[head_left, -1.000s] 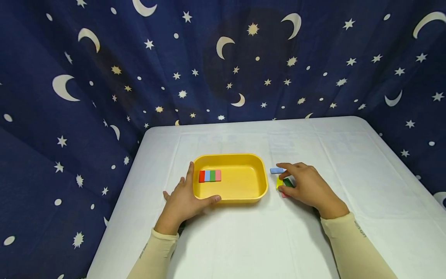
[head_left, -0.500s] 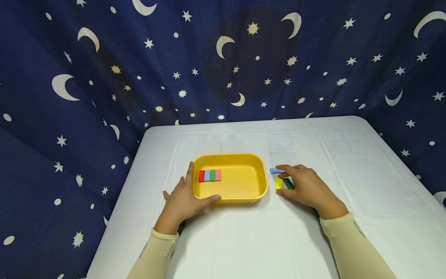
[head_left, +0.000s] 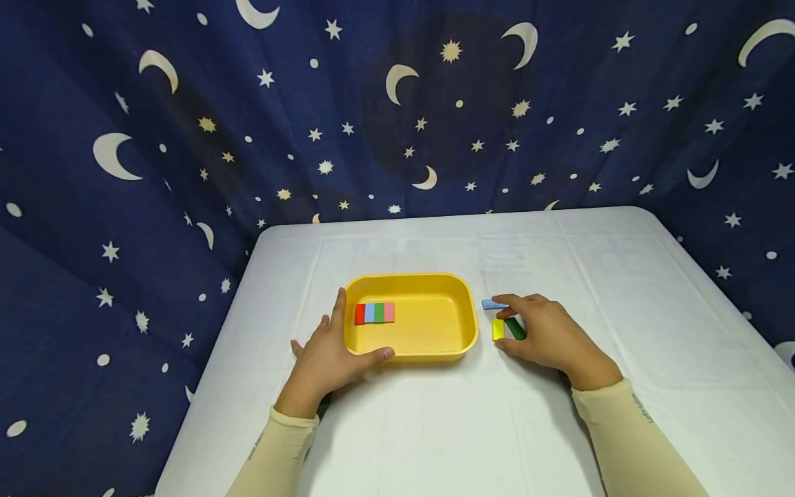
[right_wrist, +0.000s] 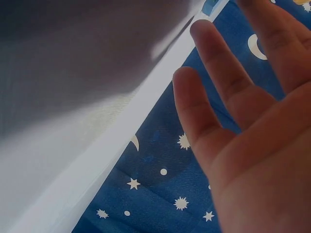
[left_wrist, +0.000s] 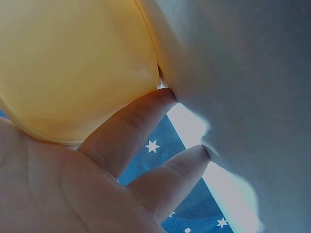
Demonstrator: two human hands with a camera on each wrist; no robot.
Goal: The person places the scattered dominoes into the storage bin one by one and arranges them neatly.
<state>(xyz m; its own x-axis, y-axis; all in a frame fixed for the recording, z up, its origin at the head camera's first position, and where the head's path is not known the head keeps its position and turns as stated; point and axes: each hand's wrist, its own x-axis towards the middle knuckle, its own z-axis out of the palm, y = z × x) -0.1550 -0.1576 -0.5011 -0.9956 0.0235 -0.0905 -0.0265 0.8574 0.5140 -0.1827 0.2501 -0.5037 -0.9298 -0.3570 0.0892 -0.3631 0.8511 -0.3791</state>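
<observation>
My left hand (head_left: 326,355) rests at the left end of a yellow tray (head_left: 428,357), fingers spread along its outer side and thumb over the front rim. In the left wrist view two fingers of that hand (left_wrist: 146,141) lie straight beside the tray wall (left_wrist: 77,73). To the right of the tray, my right hand (head_left: 546,335) pinches a small yellow block (head_left: 498,329) between thumb and fingertips. A dark green block (head_left: 515,328) lies under that hand, partly covered. Just beyond is a light blue block (head_left: 491,304), one end behind the index finger.
Inside the tray at the left, a red block (head_left: 360,314), a blue block (head_left: 369,313), a green block (head_left: 379,313) and a pink block (head_left: 388,313) stand side by side in a row. A white cloth (head_left: 435,428) covers the table. Behind hangs a dark blue curtain (head_left: 360,172).
The right thumb has shifted slightly toward me, onto the yellow block's near end. A pink-red block seen under the right hand earlier is now hidden. The left hand and tray have stayed put.
</observation>
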